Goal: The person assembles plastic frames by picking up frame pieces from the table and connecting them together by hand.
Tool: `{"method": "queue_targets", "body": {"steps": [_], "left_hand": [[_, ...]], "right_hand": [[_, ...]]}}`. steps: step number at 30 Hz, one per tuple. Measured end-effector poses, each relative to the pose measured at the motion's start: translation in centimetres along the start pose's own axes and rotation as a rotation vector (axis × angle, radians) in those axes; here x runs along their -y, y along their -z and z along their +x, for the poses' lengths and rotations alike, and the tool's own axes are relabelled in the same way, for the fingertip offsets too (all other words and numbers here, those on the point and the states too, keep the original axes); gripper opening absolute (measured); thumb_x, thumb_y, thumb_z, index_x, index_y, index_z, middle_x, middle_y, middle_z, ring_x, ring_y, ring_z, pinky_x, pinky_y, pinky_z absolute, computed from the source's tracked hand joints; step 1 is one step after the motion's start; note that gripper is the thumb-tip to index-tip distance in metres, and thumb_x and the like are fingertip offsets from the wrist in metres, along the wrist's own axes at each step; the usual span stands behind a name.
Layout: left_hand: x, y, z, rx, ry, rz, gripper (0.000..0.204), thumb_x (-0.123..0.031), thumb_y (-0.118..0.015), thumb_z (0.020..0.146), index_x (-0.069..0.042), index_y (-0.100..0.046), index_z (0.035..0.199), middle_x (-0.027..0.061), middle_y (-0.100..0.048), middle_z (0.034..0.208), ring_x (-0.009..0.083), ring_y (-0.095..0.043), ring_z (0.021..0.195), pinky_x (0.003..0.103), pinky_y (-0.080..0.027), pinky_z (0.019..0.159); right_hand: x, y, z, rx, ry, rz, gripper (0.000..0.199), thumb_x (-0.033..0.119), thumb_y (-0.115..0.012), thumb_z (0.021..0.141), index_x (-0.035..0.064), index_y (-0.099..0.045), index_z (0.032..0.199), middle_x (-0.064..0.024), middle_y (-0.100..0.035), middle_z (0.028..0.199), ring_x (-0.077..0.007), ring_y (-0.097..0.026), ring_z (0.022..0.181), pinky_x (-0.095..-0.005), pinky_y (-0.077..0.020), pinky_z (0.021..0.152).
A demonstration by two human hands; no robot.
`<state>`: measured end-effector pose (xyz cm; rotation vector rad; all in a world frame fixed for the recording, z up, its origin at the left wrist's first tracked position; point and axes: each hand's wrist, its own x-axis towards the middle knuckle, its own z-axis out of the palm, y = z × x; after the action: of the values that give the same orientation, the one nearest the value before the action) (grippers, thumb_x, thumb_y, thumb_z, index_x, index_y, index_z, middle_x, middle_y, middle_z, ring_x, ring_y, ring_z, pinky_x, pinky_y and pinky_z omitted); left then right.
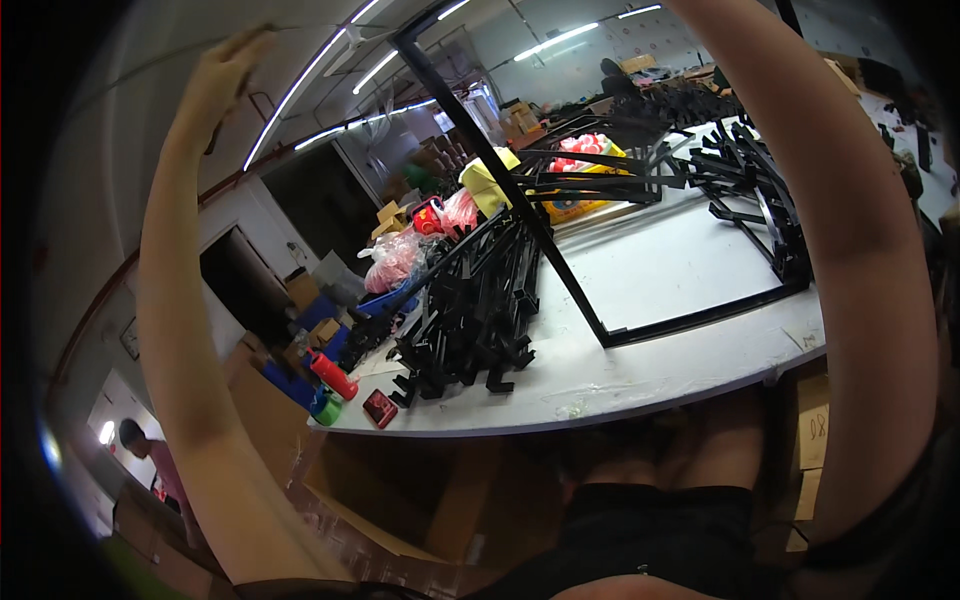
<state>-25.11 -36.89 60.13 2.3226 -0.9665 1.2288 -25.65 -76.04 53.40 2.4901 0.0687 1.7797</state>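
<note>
My left hand [228,72] is raised high at the upper left, apart from the black frame. Its fingers are stretched loosely to the right, slightly blurred, and I see nothing held in them. My right forearm [830,150] rises past the top edge, so the right hand is out of sight. Between my arms a black rectangular frame [500,180] of thin bars stands tilted, its lower corner and bottom bar resting on the white table [660,375]. Whether my right hand touches the frame's upper part cannot be seen.
Piles of black brackets [465,310] and more black parts [750,190] lie on the table. A red bottle [333,375], a green container [325,408] and a small red box [380,408] are near its left end. A cardboard box [400,490] sits below. Another person [160,465] stands far left.
</note>
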Motion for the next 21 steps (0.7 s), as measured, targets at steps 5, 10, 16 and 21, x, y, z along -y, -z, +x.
{"method": "queue_targets", "body": {"steps": [5, 10, 16, 21], "left_hand": [[3.0, -2.1, 0.4, 0.022, -0.128, 0.16, 0.038, -0.031, -0.057, 0.092, -0.017, -0.059, 0.127, -0.0058, -0.043, 0.056, 0.0022, -0.036, 0.042, 0.02, -0.028, 0.036], [1.9, -1.0, 0.0, -0.171, 0.035, -0.07, 0.039, -0.031, -0.056, 0.092, -0.014, -0.058, 0.127, -0.0055, -0.044, 0.056, 0.003, -0.037, 0.042, 0.019, -0.03, 0.038], [2.2, -4.5, 0.1, -0.015, -0.085, 0.079, 0.041, -0.032, -0.056, 0.092, -0.014, -0.056, 0.129, -0.0037, -0.047, 0.058, 0.003, -0.039, 0.043, 0.018, -0.032, 0.039], [5.9, -2.4, 1.4, -0.377, 0.115, -0.308, 0.044, -0.038, -0.057, 0.091, -0.019, -0.055, 0.131, -0.0059, -0.041, 0.057, 0.0029, -0.03, 0.041, 0.02, -0.026, 0.036]], "right_hand": [[-0.2, -0.5, 0.6, -0.008, -0.026, -0.008, 0.032, 0.044, -0.061, 0.082, 0.0239, -0.071, 0.105, -0.0034, -0.068, 0.107, -0.0273, -0.057, 0.111, -0.0645, -0.0218, 0.1], [-1.0, -1.2, 1.5, 0.024, 0.016, 0.008, 0.037, 0.048, -0.061, 0.082, 0.023, -0.07, 0.108, -0.0055, -0.069, 0.103, -0.0261, -0.06, 0.105, -0.0556, -0.0281, 0.099], [-1.3, -0.8, 0.9, 0.019, 0.014, -0.096, 0.043, 0.052, -0.062, 0.08, 0.0219, -0.068, 0.111, -0.006, -0.069, 0.105, -0.0271, -0.061, 0.102, -0.0481, -0.0397, 0.091], [-1.3, -0.7, 2.2, 0.039, 0.055, 0.026, 0.045, 0.052, -0.063, 0.08, 0.0202, -0.068, 0.111, -0.0066, -0.069, 0.104, -0.0272, -0.063, 0.097, -0.045, -0.0418, 0.09]]}}
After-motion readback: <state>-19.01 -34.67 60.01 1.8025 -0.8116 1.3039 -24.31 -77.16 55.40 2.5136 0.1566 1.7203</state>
